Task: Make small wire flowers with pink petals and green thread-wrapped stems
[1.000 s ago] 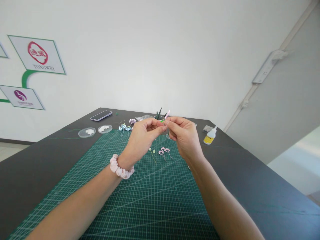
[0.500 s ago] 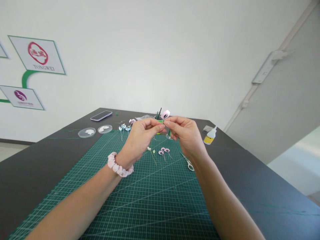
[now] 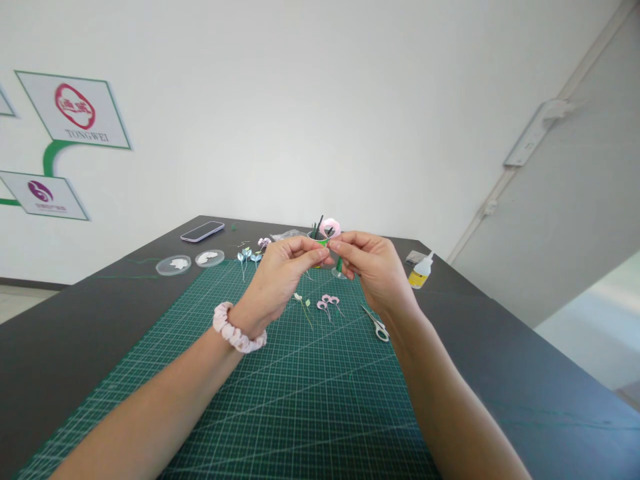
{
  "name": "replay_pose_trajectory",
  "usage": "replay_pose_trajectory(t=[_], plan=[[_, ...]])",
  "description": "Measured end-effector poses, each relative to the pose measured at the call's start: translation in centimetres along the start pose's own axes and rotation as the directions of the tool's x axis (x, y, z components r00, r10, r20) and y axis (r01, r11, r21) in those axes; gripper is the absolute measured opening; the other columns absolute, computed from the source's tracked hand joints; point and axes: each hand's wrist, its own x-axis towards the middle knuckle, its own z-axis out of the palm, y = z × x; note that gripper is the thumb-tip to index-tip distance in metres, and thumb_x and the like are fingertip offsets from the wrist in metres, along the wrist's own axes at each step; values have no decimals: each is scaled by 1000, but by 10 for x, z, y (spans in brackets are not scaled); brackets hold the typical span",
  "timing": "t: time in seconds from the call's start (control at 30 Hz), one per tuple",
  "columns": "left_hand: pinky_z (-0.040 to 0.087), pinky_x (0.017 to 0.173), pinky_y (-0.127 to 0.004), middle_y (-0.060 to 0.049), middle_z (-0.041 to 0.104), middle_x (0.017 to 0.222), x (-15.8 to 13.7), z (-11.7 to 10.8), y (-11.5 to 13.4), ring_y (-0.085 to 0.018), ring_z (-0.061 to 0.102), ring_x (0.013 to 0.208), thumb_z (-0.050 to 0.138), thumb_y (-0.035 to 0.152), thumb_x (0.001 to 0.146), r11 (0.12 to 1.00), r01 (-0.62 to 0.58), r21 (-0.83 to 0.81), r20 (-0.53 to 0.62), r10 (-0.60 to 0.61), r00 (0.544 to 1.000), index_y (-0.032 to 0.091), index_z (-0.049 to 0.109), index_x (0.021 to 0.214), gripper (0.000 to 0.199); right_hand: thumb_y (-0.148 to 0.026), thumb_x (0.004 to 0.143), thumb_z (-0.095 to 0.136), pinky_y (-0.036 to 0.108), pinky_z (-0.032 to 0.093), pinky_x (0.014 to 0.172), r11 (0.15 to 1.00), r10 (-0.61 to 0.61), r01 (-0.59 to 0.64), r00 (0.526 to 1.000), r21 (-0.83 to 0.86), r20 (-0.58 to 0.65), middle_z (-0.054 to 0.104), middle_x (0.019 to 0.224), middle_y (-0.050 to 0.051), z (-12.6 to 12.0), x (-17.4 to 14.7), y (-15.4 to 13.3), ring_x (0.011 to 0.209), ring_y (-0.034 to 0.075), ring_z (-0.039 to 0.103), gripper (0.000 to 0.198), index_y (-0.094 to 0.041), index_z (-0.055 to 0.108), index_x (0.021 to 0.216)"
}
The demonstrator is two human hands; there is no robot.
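Above the far part of the green cutting mat (image 3: 300, 387), my left hand (image 3: 287, 270) and my right hand (image 3: 373, 267) meet fingertip to fingertip. Between them they pinch the base of a pink wire-outlined petal loop (image 3: 331, 221), which stands up over the fingers. Its stem is mostly hidden by the fingertips. On the mat below lie several small pink loop petals on wire stems (image 3: 326, 300) and a white flower bud stem with a green leaf (image 3: 303, 308). White-handled scissors (image 3: 381, 331) rest beside my right wrist.
Blue petals on wires (image 3: 247, 255) and two clear dishes of white pieces, one dish (image 3: 163, 268) nearer, lie left. A phone (image 3: 203, 231) is behind them. A green cup of dark tools (image 3: 311, 235) stands behind my hands; a glue bottle (image 3: 421, 272) is right.
The pink petal loop has turned to face me more, so its open ring shows. Both hands stay nearly in place, still pinching.
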Motion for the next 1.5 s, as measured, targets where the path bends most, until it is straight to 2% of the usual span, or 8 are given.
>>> replay_pose_trajectory(t=[0.63,1.1,1.5], plan=[[48,82,-32,-1,67,68,-1,1,1,-14,62,74,67,21,75,1000,7,12,28,-8,1000,17,69,68,9,-27,68,72,25,24,44,1000,1,-1,1000,-16,4,51,46,-6,-1,-1,0,42,6,36,10,-18,70,65],[47,81,-29,0,66,68,0,0,-3,-12,60,72,66,21,77,999,6,-53,47,-3,999,17,69,68,10,-27,69,72,25,22,44,1000,6,-6,1000,-6,18,49,46,-6,0,-1,-1,42,5,34,10,-18,69,64],[48,81,-29,-1,66,70,0,0,-3,-13,59,75,66,24,77,998,5,-57,47,-2,999,17,68,69,11,-28,68,71,25,24,42,1000,-5,5,1000,-20,3,55,52,-4,-1,-1,-1,42,5,35,10,-18,69,65]])
